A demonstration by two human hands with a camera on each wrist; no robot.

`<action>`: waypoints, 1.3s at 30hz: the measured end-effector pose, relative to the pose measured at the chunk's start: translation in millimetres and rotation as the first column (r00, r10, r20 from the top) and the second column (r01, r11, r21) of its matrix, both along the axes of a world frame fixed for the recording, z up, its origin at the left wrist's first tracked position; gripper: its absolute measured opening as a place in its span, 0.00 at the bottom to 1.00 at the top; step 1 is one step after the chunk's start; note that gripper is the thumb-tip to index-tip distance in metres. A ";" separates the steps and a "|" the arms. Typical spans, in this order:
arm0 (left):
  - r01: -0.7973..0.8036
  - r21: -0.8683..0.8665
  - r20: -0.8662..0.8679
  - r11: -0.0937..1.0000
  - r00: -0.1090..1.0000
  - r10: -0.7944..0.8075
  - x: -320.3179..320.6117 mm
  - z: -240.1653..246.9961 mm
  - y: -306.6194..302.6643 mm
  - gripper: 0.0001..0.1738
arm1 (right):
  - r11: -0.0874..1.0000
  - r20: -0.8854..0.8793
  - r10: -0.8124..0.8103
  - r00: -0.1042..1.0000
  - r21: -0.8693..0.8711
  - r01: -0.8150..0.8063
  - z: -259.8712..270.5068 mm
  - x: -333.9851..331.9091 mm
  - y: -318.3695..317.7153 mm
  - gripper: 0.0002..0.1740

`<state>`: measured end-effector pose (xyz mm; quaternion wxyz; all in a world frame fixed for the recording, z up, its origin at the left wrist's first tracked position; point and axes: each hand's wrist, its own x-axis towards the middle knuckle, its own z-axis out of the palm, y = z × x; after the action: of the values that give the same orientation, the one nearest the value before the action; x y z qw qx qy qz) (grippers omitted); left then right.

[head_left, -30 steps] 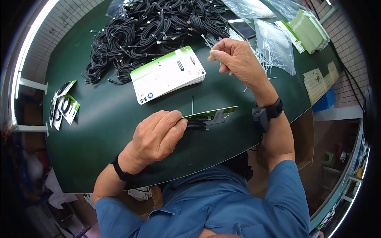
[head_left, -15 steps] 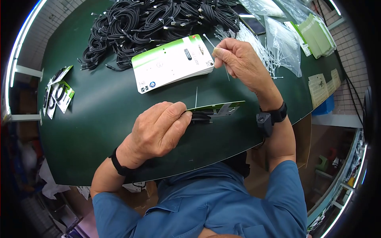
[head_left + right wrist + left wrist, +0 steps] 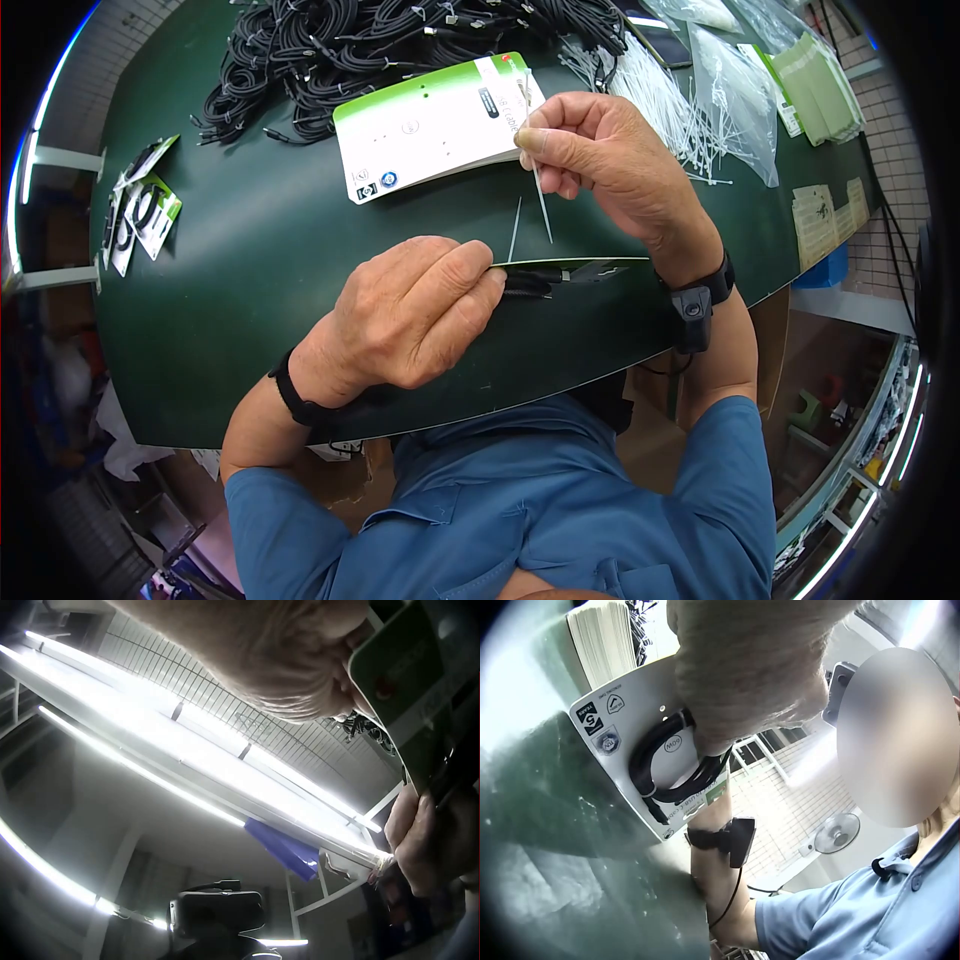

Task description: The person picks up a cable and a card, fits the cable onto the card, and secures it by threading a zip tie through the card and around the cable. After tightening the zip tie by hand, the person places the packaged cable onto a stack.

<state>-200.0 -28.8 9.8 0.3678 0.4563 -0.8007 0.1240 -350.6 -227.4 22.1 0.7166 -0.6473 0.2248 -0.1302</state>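
My left hand (image 3: pixel 415 315) grips a flat white and green packaging card (image 3: pixel 604 724), seen nearly edge-on from above. A coiled black USB cable (image 3: pixel 639 761) lies against the card's face, partly hidden by the fingers. One thin white cable tie (image 3: pixel 515 228) sticks out from the card's far side. Between thumb and fingertips my right hand (image 3: pixel 620 165) pinches another white cable tie (image 3: pixel 541 205), its tail pointing down toward the card. That hand overlaps the corner of a stack of printed cards (image 3: pixel 420 135) in the head view.
A large heap of black cables (image 3: pixel 330 50) covers the back of the green table (image 3: pixel 250 240). Loose white cable ties (image 3: pixel 645 100) lie at the back right, beside a plastic bag (image 3: pixel 740 110) and a green card stack (image 3: pixel 820 90). Carded cables (image 3: pixel 150 215) lie far left.
My right hand has brought a cable tie from beside the loose ties toward the held card, its tail now hanging downward. The left hand keeps its grip, and the card appears more edge-on.
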 end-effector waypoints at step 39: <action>-0.026 -0.043 -0.011 0.999 1.000 0.025 -7.0 -4.8 -1.8 0.11 | 0.992 -0.265 0.038 0.964 -0.102 -0.067 12.0 2.7 21.1 0.12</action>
<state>-207.0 -30.6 5.0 0.3802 0.4590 -0.7900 0.1436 -347.9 -206.3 34.1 0.6469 -0.7032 0.2929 -0.0365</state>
